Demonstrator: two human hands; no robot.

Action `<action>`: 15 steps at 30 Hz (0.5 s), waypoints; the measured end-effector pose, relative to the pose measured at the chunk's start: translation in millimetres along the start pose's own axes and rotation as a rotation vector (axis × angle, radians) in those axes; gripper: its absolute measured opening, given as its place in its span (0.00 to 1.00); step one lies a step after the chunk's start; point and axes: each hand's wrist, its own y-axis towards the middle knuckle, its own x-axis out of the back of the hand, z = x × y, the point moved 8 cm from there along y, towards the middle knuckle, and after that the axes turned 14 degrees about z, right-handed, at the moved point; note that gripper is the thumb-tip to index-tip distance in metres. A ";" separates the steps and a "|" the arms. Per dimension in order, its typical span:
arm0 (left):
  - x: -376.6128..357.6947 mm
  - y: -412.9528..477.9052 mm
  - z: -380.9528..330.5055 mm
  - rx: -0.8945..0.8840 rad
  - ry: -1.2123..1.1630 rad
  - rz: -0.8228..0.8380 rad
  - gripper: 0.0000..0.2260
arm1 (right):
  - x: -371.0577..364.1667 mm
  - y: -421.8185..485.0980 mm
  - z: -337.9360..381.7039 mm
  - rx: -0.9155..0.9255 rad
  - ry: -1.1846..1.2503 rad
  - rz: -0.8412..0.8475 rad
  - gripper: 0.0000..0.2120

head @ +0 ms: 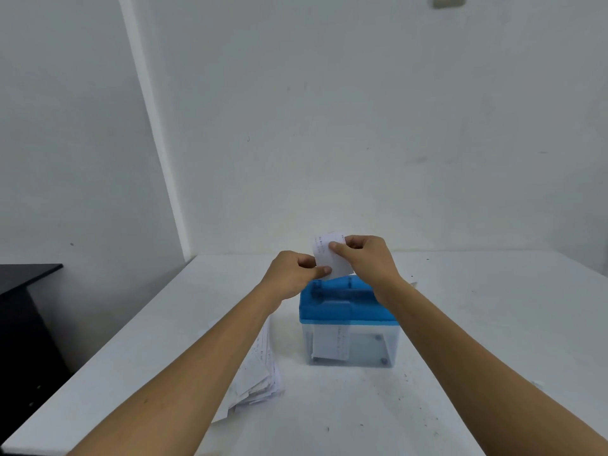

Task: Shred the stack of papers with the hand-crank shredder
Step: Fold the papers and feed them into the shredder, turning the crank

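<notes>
A small hand-crank shredder with a blue lid (342, 304) and a clear bin (353, 343) stands on the white table (493, 324). Some paper shows inside the bin. Both hands hold one small printed paper slip (329, 255) upright just above the lid. My left hand (292, 274) pinches its lower left edge. My right hand (365, 255) pinches its upper right side. The stack of papers (260, 373) lies on the table left of the shredder, partly hidden under my left forearm. The crank is hidden behind my right arm.
The table stands in a corner of white walls. A black piece of furniture (23, 324) stands to the left of the table, below its edge. A bit of paper (413, 285) peeks out behind my right wrist.
</notes>
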 end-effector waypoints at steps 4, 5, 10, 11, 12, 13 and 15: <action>3.2 4.7 1.3 -0.030 -0.032 -0.067 0.03 | 1.8 -0.1 -8.5 -0.004 -0.158 0.019 0.08; 2.3 6.3 2.9 -0.025 -0.022 -0.066 0.04 | 2.2 0.0 -11.0 -0.009 -0.193 0.028 0.08; -0.6 9.7 3.2 -0.033 0.094 -0.061 0.07 | 4.9 0.4 -16.6 -0.025 -0.386 0.064 0.08; 1.1 9.1 -0.3 -0.064 0.124 -0.089 0.08 | 6.5 0.9 -16.8 -0.021 -0.395 0.056 0.08; 2.6 7.8 -3.7 -0.098 0.141 -0.117 0.08 | 8.0 0.9 -16.6 -0.015 -0.388 0.045 0.08; 3.3 6.2 -6.3 -0.123 0.155 -0.133 0.08 | 8.9 0.9 -16.8 -0.008 -0.378 0.038 0.09; 1.6 5.1 -7.5 -0.134 0.203 -0.129 0.08 | 8.0 1.3 -18.7 -0.006 -0.392 0.046 0.10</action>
